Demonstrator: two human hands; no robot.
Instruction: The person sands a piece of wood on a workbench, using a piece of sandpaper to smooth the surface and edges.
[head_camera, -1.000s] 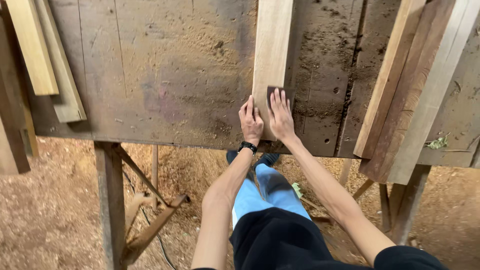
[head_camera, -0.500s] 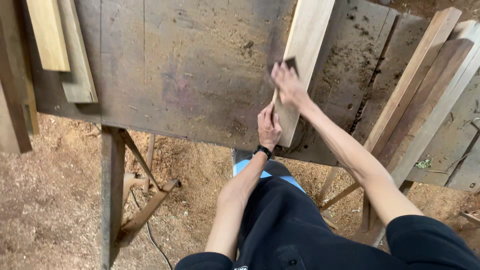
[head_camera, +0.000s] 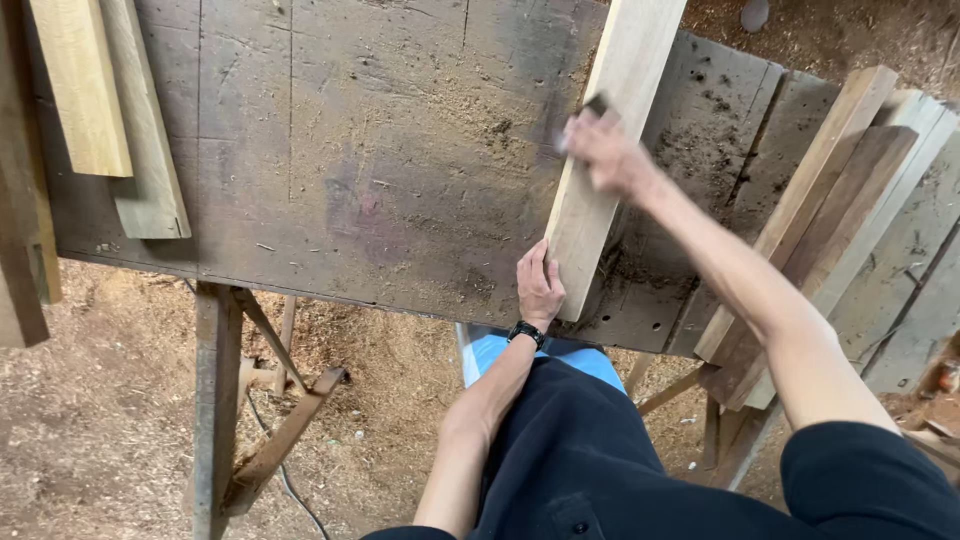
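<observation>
A long pale wooden board (head_camera: 608, 150) lies tilted on a dark, worn workbench (head_camera: 380, 170). My left hand (head_camera: 538, 285), with a black watch on the wrist, rests flat against the board's near left edge and holds it still. Farther up the same board, my right hand (head_camera: 600, 150) is blurred and presses a small dark piece, probably sandpaper, onto the wood; it is too blurred to name for sure.
Two pale planks (head_camera: 110, 120) lie at the bench's left end. Several boards (head_camera: 830, 220) lean in a stack at the right. The bench's wooden legs and brace (head_camera: 250, 400) stand on a sawdust-covered floor (head_camera: 90, 420), with a thin cable below.
My right hand has slid up the board, away from me, from beside my left hand. The view has shifted so the board now looks more tilted. My left hand stays at the near end.
</observation>
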